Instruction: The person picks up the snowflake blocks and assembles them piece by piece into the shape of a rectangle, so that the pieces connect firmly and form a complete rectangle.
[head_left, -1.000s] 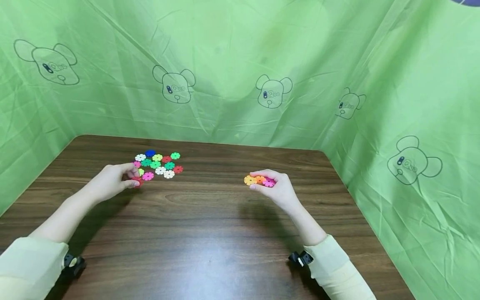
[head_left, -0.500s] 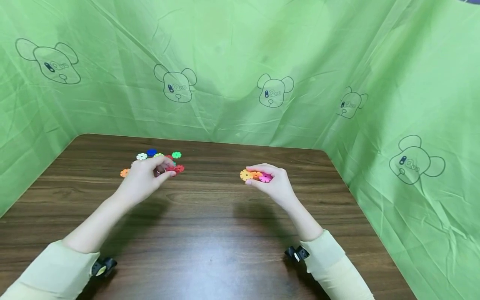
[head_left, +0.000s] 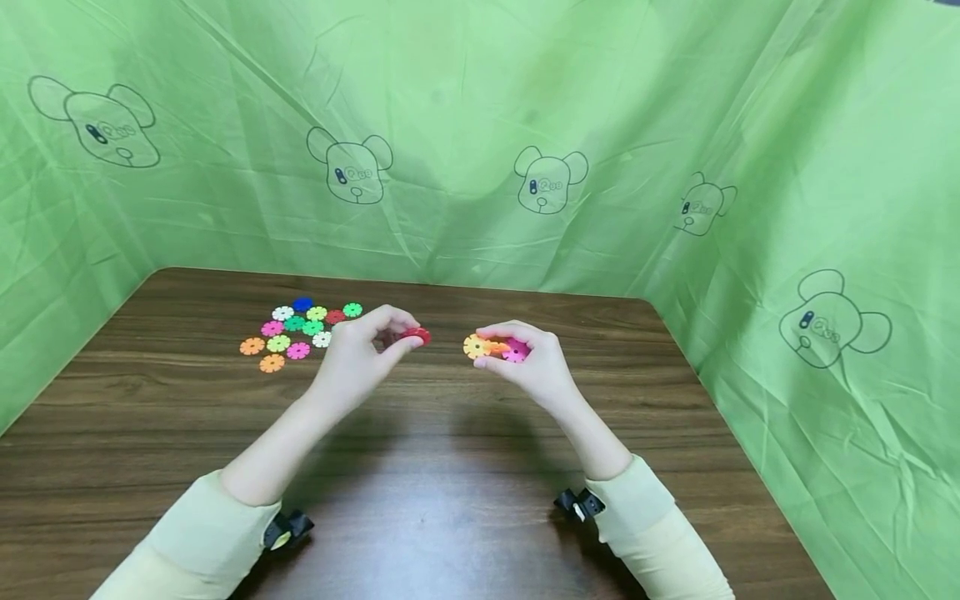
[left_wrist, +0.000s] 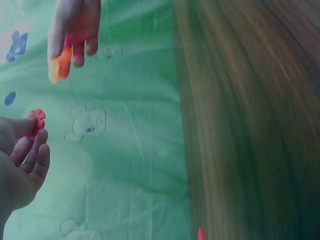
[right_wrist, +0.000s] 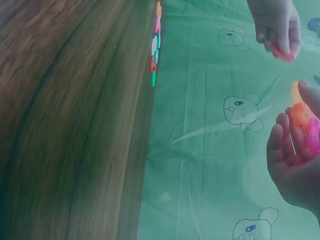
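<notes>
Between thumb and fingers, my left hand (head_left: 358, 346) pinches a red notched disc (head_left: 417, 335), held above the table. My right hand (head_left: 536, 362) holds a joined chain of notched discs: a yellow-orange disc (head_left: 475, 346) at its tip, an orange disc (head_left: 495, 347) in the middle and a pink disc (head_left: 516, 350) nearest the palm. A small gap separates the red disc from the chain. The left wrist view shows the same red disc (left_wrist: 37, 121) at the left hand's fingertips. In the right wrist view the pink disc (right_wrist: 313, 136) lies partly behind the thumb.
Several loose discs lie flat on the wooden table (head_left: 420, 467) at the back left, among them a blue disc (head_left: 303, 304) and an orange disc (head_left: 272, 363). My left hand covers part of that group. A green curtain (head_left: 450, 167) hangs behind and at the sides.
From the left of the loose discs, my left hand has carried the red disc rightward across them. My right hand with the chain has shifted slightly left, so the hands are closer together.
</notes>
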